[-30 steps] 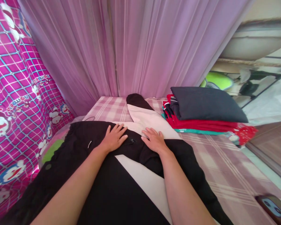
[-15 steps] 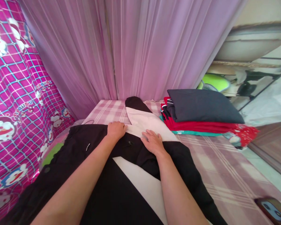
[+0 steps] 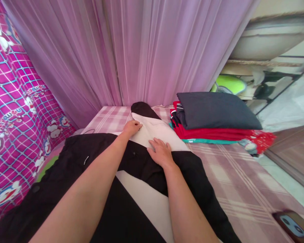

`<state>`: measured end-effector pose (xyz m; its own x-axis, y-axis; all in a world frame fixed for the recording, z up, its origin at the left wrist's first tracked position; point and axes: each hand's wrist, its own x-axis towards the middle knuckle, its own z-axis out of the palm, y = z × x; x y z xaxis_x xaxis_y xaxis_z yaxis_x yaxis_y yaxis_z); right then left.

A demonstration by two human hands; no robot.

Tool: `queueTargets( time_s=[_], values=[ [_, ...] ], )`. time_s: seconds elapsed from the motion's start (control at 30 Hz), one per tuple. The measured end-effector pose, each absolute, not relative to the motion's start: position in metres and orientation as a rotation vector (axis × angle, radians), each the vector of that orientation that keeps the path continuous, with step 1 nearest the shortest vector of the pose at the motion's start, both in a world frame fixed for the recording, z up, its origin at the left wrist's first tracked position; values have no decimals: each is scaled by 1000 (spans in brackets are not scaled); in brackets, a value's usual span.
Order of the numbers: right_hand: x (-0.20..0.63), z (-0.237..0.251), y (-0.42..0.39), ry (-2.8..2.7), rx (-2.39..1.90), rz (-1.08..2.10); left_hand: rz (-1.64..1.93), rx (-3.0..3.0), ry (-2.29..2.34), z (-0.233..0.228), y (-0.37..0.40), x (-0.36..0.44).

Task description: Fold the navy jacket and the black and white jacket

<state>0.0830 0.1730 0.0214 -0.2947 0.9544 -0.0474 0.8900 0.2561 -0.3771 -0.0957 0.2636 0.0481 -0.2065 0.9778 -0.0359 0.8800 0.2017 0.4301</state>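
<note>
Phone (image 3: 292,225): near right corner of the bed (image 3: 243,175), lying flat, screen lit; nothing on it legible.
Jacket (image 3: 116,202): black with white panels, spread flat across the near and middle bed, one sleeve (image 3: 152,126) running toward the far edge.
Right hand (image 3: 160,152): open, palm down, pinning the black front where it meets the white sleeve.
Left hand (image 3: 132,127): farther out, fingers curled at the sleeve's left edge; whether it pinches the cloth cannot be told.
Technique: judged, a clean fold needs the right palm steady as anchor while the left draws the sleeve taut and straight, smoothing creases outward.
Folded pile (image 3: 212,118): far right, dark grey over red and teal, just beside the sleeve.
Curtain (image 3: 142,50): far, mauve, sheer.
Writing: patterned sheet (image 3: 12,111), left, bears cartoon figures and mirrored letters, unreadable with certainty.
</note>
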Motion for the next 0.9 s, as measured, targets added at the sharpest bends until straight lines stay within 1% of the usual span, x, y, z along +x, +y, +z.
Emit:
queueTargets(
  time_s=[0.23,0.37,0.43,0.5,0.57,0.63,0.73,0.9],
  values=[
    [83,23,171,-2349,-1759,472,598,1781,2213,23,265,-89],
    [83,23,172,-2349,-1761,471,623,1834,2209,23,248,-98],
    [83,24,172,-2350,-1760,476,676,1996,2174,23,229,-103],
    [83,24,172,-2356,-1751,466,686,2275,2020,19,204,-106],
    [83,23,172,-2359,-1748,462,566,2491,1831,10,178,-107],
    [83,22,173,-2361,-1754,465,377,2552,1759,2,159,-107],
    [83,21,173,-2365,-1761,458,187,2488,1869,-3,151,-112],
    [83,21,174,-2375,-1760,445,83,2303,2065,4,166,-129]
  ],
)
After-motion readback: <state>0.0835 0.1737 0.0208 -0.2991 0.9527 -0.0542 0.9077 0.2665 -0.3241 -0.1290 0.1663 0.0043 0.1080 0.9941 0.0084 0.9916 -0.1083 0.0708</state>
